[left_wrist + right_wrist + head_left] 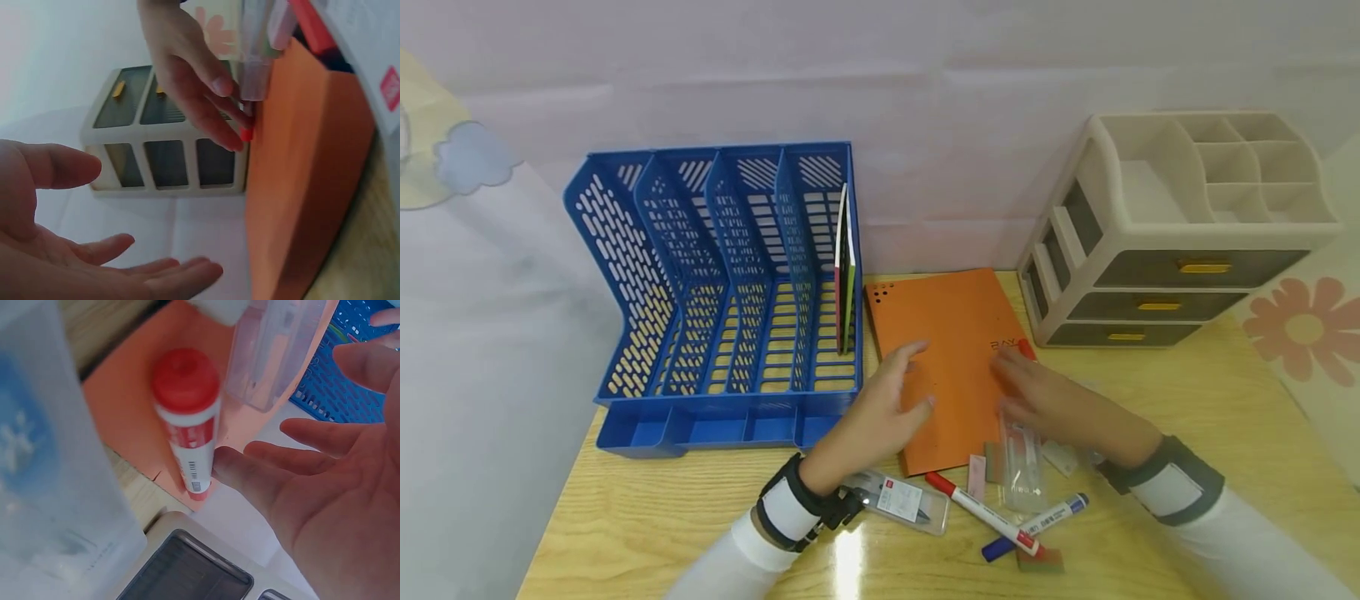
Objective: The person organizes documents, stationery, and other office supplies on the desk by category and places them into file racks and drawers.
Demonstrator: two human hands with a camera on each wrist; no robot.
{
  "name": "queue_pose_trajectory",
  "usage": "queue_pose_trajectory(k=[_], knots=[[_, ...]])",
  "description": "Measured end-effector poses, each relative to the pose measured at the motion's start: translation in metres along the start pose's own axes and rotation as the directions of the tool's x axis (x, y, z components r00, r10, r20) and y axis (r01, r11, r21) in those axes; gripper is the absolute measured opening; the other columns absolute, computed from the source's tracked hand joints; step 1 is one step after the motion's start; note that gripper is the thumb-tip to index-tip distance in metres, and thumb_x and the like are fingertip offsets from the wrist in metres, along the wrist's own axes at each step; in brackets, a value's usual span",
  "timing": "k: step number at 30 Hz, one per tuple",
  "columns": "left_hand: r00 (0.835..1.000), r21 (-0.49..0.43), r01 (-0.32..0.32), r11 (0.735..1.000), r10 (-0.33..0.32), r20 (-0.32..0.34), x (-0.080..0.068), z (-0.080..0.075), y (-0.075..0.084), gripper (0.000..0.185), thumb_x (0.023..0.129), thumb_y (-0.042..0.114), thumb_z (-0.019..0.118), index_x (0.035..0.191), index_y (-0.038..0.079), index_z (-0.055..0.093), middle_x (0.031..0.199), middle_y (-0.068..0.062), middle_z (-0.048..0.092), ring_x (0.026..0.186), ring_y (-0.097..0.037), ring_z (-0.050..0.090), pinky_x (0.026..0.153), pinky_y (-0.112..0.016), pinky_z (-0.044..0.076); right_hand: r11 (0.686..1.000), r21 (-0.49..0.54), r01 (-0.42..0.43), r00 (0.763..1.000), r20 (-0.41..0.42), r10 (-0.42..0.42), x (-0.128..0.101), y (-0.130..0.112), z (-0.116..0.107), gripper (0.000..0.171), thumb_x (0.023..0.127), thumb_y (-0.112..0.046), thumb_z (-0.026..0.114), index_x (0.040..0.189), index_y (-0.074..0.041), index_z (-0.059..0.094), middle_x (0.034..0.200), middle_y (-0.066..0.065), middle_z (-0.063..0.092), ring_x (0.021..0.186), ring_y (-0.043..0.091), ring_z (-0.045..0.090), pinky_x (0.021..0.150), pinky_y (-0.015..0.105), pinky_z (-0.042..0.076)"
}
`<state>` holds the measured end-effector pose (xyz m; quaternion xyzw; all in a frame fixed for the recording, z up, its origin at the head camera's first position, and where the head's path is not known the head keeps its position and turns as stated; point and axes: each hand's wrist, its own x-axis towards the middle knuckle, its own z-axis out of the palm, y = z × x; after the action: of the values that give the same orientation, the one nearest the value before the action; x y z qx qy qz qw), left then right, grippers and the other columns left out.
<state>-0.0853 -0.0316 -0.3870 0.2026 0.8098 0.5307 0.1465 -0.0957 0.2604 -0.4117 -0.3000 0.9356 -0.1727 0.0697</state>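
An orange notebook lies on the table below both hands. My left hand hovers over its left side with thumb and fingers apart, holding nothing. Over the right side is my right hand, slightly blurred, its fingers extended. In the right wrist view, one finger of that hand is against or very near a red-capped white marker at the notebook; actual contact I cannot tell. A clear plastic case lies partly on the notebook, under the right hand. Near the left wrist sits a clear pen pack.
A blue file rack with thin books in its right slot stands left. At back right is a white drawer organizer. A red marker crosses a blue marker in front, beside erasers.
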Motion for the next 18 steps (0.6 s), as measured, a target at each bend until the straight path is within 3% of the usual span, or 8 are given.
queue_pose_trajectory(k=[7,18], knots=[[0.997,0.016,0.065,0.998,-0.064,-0.05,0.007,0.007,-0.014,0.07,0.098,0.016,0.061,0.161,0.014,0.028,0.173,-0.011,0.011,0.16,-0.029,0.013,0.126,-0.06,0.023,0.998,-0.007,-0.055,0.998,0.026,0.055,-0.002,0.004,0.005,0.062,0.101,-0.025,0.066,0.147,0.012,0.045,0.155,0.035,0.041,0.139,0.051,0.048,0.11,0.062,0.044],[0.982,-0.064,0.129,0.99,-0.137,-0.127,0.012,0.013,-0.029,0.072,0.096,0.013,0.061,0.159,0.003,0.028,0.172,-0.024,0.002,0.159,-0.04,0.008,0.124,-0.065,0.02,0.991,0.014,-0.134,0.991,0.008,0.134,-0.004,-0.001,0.004,0.059,0.101,-0.022,0.064,0.143,0.016,0.047,0.149,0.041,0.044,0.13,0.054,0.054,0.106,0.064,0.047]])
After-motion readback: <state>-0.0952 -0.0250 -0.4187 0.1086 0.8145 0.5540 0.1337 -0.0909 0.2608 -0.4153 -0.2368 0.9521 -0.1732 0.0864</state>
